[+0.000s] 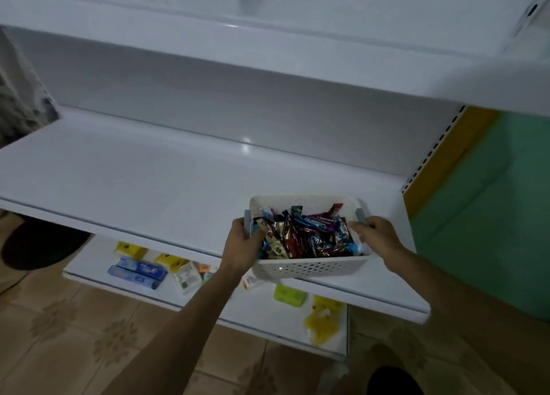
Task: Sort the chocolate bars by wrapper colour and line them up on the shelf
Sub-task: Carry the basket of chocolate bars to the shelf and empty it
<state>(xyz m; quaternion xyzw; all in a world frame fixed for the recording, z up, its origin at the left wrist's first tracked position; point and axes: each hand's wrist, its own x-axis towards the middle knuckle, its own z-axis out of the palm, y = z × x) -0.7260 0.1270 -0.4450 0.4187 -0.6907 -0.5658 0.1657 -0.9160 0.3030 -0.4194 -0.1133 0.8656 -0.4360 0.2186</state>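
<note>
So the white perforated basket (pixel 309 268) sat out toward 4 o'clock from the middle of the view, right at the front edge of the middle shelf (pixel 148 180), with its near side poking out past the lip. Couldn't tell if it was fully resting on the shelf or lifted a bit.

It was stuffed with the chocolate bars (pixel 303 234), all jumbled together: blue, dark red, purple and gold wrappers, nothing sorted, none on the shelf itself.

The left hand (pixel 244 241) had the basket's 9 o'clock end, fingers curled over the rim and down inside against the wrappers. The right hand (pixel 378 240) held the 3 o'clock end, fingers wrapped round the rim by the grey handle (pixel 361 214). Both arms came up from 6 o'clock.

On the lower shelf (pixel 208 302), at 7 o'clock of the basket, there were two blue packs (pixel 137 271). A green box (pixel 290 295) sat right under the basket and some yellow packets (pixel 323 320) at its 6 o'clock. The green wall (pixel 482 201) was off at 3 o'clock, and the tiled floor (pixel 59 320) at 8 o'clock.
</note>
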